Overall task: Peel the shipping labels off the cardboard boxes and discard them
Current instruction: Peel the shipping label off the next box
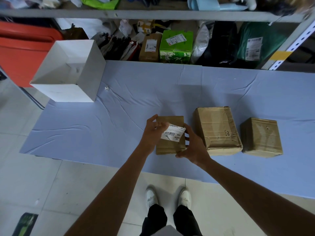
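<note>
Three brown cardboard boxes stand in a row on the blue cloth. The left box (167,147) carries a white shipping label (173,134) with a barcode. My left hand (153,132) pinches the label's left edge, which looks lifted off the box top. My right hand (192,147) grips the right side of this box, thumb at its front corner. The middle box (218,130) and the right box (261,136) show no label on their visible faces.
An open white box (68,72) stands at the far left corner of the blue cloth (102,126). Behind the table a metal shelf (153,14) holds labelled parcels, a green carton (175,46) and bags. A red bin (22,48) sits at the far left.
</note>
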{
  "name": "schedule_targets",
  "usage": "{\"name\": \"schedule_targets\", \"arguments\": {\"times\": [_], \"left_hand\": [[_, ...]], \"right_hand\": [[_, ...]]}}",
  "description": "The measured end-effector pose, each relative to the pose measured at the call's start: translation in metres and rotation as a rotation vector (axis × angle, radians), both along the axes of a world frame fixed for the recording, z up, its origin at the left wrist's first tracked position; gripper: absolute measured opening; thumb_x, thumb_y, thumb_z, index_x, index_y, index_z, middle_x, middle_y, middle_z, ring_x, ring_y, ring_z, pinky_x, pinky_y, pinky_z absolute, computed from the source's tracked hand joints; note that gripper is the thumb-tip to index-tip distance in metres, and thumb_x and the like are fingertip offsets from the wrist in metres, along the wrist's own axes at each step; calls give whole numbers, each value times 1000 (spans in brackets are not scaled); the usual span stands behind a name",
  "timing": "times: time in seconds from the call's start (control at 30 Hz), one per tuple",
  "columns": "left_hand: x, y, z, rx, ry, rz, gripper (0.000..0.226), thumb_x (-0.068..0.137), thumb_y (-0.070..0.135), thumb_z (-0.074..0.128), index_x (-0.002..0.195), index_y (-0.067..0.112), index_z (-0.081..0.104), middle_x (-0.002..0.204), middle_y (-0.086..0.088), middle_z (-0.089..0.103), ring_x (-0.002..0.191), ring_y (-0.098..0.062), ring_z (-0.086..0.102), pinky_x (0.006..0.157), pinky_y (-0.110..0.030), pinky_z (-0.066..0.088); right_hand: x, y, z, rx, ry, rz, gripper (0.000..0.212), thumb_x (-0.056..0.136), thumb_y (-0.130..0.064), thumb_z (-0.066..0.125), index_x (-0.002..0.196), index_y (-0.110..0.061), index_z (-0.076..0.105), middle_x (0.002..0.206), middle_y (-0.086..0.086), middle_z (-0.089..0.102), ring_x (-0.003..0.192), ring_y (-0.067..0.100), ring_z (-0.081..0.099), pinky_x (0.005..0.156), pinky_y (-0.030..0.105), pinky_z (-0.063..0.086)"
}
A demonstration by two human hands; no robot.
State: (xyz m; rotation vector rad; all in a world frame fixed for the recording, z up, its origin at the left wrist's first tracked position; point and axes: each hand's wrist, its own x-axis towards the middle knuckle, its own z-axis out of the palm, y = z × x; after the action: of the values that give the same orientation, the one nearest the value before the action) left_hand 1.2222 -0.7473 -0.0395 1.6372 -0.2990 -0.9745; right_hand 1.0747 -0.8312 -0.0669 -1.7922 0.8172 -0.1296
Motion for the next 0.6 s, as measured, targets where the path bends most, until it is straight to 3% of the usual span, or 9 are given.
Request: {"name": "schedule_targets", "arguments": {"times": [0.1, 0.17, 0.27, 0.33, 0.43, 0.53, 0.6], "left_hand": [[1, 1, 1, -17, 26, -2, 63, 88, 13, 62, 143, 7, 32, 101, -5, 65, 84, -9, 65, 64, -12, 52], [1, 1, 4, -33, 44, 1, 62, 90, 13, 60, 144, 6, 30, 107, -11, 63, 92, -18, 65, 78, -23, 54], [-1, 0, 5, -4, 18, -10, 63, 90, 18, 61, 144, 7, 31, 123, -16, 60, 111, -28, 59, 92, -34, 50], [-1, 1, 8, -8, 16, -23, 47, 91, 17, 59, 134, 5, 42, 114, -15, 62, 102, -25, 62, 81, -28, 52], [4, 3, 9, -53, -1, -54, 12, 94, 14, 54, 97, 2, 55, 86, -11, 60, 82, -22, 60, 67, -28, 49], [4, 4, 13, -56, 4, -28, 16, 94, 13, 53, 93, -2, 57, 74, 7, 63, 79, -17, 60, 68, -30, 49], [3, 3, 16, -46, 8, 17, 12, 94, 13, 54, 91, 3, 60, 80, 13, 66, 83, -17, 61, 71, -32, 52]], "right_hand": [[0, 0, 1, -4, 3, 4, 118, 49, -3, 91, 144, -25, 25, 125, -7, 52, 113, 10, 49, 82, 30, 54], [-1, -1, 0, -11, 6, 5, 119, 49, -4, 92, 145, -26, 24, 126, -6, 53, 114, 11, 50, 83, 32, 55], [-2, -1, -1, -20, 18, 8, 121, 48, -6, 92, 145, -27, 24, 128, -8, 53, 113, 7, 50, 80, 22, 52], [-2, -2, -2, -15, 25, 9, 121, 48, -6, 92, 145, -28, 24, 123, -14, 52, 110, 5, 50, 78, 18, 50], [-4, -5, -2, -17, 14, 21, 121, 47, -7, 93, 145, -28, 25, 121, -16, 54, 112, 12, 56, 82, 30, 57], [-5, -5, -2, -24, 3, 31, 120, 47, -5, 92, 146, -25, 25, 124, -10, 57, 110, 15, 59, 81, 35, 59], [-6, -4, -2, -15, -3, 17, 120, 49, -4, 91, 146, -25, 24, 123, -8, 58, 109, 15, 60, 78, 35, 59]]}}
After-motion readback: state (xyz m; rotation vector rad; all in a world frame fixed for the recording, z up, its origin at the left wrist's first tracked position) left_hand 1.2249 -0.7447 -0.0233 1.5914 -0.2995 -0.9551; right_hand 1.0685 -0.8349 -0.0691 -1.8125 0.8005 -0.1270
